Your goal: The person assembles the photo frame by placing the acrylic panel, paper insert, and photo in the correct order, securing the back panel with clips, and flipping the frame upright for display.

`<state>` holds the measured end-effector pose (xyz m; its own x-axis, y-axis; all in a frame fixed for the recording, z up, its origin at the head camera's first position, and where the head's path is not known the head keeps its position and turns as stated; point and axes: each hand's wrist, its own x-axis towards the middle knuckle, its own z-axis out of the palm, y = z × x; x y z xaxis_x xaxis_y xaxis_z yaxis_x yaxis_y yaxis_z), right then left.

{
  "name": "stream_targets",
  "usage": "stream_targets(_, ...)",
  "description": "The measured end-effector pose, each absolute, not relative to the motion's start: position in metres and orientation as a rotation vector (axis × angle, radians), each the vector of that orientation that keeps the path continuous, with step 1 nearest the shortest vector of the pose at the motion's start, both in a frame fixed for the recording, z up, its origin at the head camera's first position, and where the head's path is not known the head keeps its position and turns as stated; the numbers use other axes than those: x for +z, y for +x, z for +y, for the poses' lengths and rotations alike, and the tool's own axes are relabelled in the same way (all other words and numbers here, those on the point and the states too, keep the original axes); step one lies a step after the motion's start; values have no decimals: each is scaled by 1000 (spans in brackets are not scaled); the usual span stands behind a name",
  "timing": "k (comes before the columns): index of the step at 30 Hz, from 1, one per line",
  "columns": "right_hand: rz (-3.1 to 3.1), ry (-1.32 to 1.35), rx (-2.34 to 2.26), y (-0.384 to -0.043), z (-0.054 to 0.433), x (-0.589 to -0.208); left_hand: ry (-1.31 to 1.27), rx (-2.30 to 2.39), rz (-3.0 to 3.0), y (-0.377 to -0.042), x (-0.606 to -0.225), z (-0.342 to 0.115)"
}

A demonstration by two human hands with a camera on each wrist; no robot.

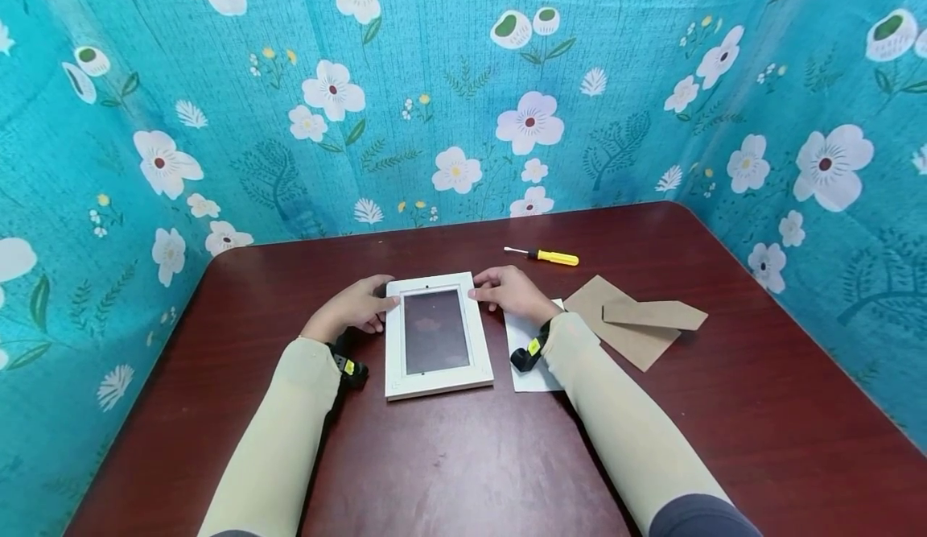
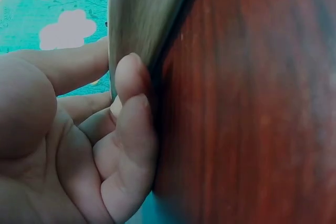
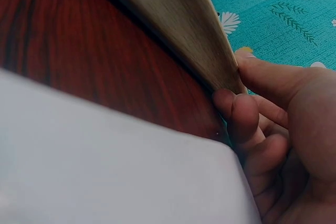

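A white picture frame (image 1: pixel 442 382) with a dark, glossy pane lies near the middle of the table, its lower edge nearer me. My left hand (image 1: pixel 356 308) grips its upper left edge, thumb on the face and the other fingers curled at the side. At the upper right edge, my right hand (image 1: pixel 512 291) pinches the frame the same way. Both wrist views show the frame's side (image 2: pixel 144 14) as greyish brown, with fingertips (image 3: pixel 244 111) against its lower rim. A white sheet (image 1: pixel 539 381) lies partly under my right wrist.
A brown backing board (image 1: pixel 640 350) with a stand flap (image 1: pixel 655 314) lies to the right, beside the white sheet. Behind it is a yellow-handled screwdriver (image 1: pixel 556 258). Flowered blue cloth (image 1: pixel 449 102) hangs around the far sides of the dark red table (image 1: pixel 449 472).
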<state>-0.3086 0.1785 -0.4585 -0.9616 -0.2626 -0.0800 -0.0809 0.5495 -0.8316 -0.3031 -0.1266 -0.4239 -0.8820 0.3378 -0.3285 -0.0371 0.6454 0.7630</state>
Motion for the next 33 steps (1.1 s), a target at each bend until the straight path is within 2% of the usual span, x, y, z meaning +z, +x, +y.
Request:
stream_targets(11, 2557, -272, -1412, -305, 175, -456, 180, 1191, 2359, -300, -425, -129)
stream_targets(33, 2405, -129, -1628, -294, 172, -418, 151, 1272, 2312, -301, -424, -128)
